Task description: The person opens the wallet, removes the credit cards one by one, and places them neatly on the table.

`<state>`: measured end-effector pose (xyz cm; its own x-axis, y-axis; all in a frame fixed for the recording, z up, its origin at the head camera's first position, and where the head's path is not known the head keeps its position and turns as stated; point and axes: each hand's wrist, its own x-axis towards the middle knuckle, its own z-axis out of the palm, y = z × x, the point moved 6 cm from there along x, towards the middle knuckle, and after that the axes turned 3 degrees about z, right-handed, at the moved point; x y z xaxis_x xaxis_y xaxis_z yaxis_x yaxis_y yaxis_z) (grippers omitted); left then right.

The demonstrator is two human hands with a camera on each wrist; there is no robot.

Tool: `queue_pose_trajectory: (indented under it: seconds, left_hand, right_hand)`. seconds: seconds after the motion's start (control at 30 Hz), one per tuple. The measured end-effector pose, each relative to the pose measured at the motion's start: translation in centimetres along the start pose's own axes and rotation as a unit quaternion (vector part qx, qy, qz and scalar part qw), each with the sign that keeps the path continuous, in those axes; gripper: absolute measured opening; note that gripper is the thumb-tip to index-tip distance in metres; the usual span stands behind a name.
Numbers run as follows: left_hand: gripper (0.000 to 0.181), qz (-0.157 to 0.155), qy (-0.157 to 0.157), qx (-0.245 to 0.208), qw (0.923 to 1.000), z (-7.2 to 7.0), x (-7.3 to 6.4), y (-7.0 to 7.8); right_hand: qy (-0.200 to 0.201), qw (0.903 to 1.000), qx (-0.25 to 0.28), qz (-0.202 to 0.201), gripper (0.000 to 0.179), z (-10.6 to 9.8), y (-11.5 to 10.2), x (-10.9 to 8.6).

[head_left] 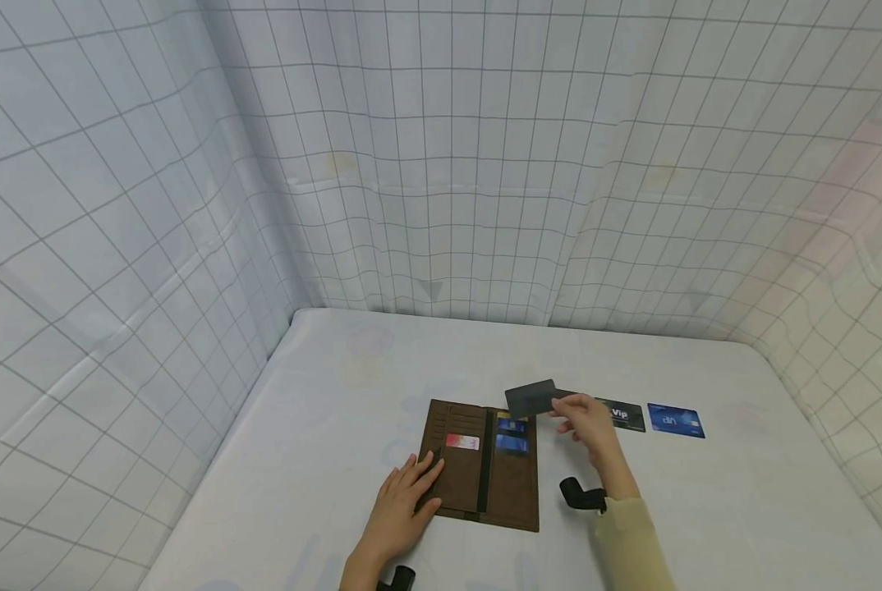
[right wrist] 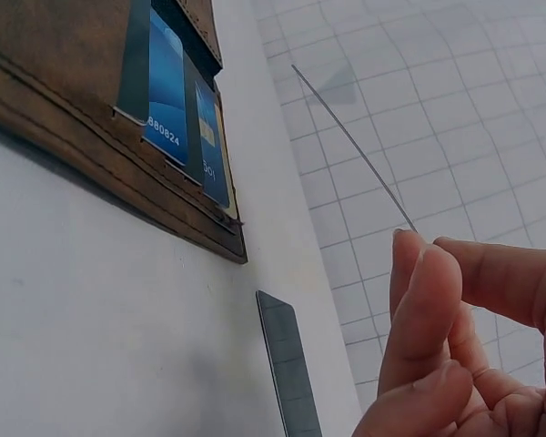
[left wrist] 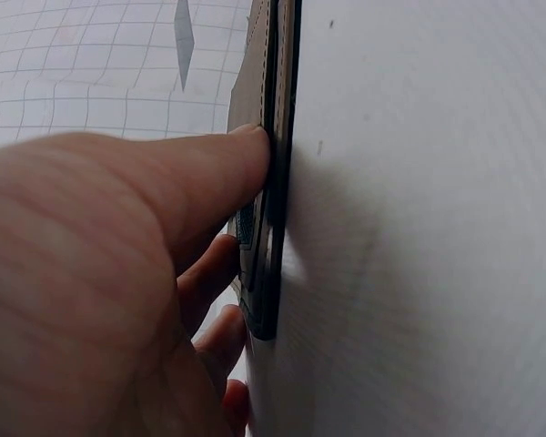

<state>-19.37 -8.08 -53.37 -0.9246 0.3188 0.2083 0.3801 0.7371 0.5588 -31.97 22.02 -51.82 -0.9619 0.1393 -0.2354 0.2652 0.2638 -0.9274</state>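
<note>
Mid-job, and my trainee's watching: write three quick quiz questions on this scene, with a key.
1. From the person's side, which half of the open wallet holds the red-and-white card?
2. What does the right hand pinch? (a) the wallet (b) the red-and-white card (c) a dark card
3. True or false: the left hand is touching the wallet.

Key: 1. the left half; 2. c; 3. true.

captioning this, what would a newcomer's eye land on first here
Probably the dark card, pinched up in the right hand near the far right corner of the wallet. Next, the wallet itself, open on the table, the left hand on its left edge. Then the blue card beside the Vip card.
</note>
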Motion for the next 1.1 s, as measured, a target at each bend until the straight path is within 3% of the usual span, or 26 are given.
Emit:
queue_pose_trajectory:
  seconds: [0.83,1.1]
  left_hand:
    - [0.050,0.000,0.004,0.003,1.0000,0.0,0.0,-0.1]
    - [0.049,0.003,0.007,0.002,1.0000,0.0,-0.1,0.0]
  right_hand:
    - [0.022,0.9995,-0.001,0.022,0.036,-3.0,2.1,-1.0]
    - [0.030,0.9983,0.006,0.051,0.034,-3.7,3.3,-1.3]
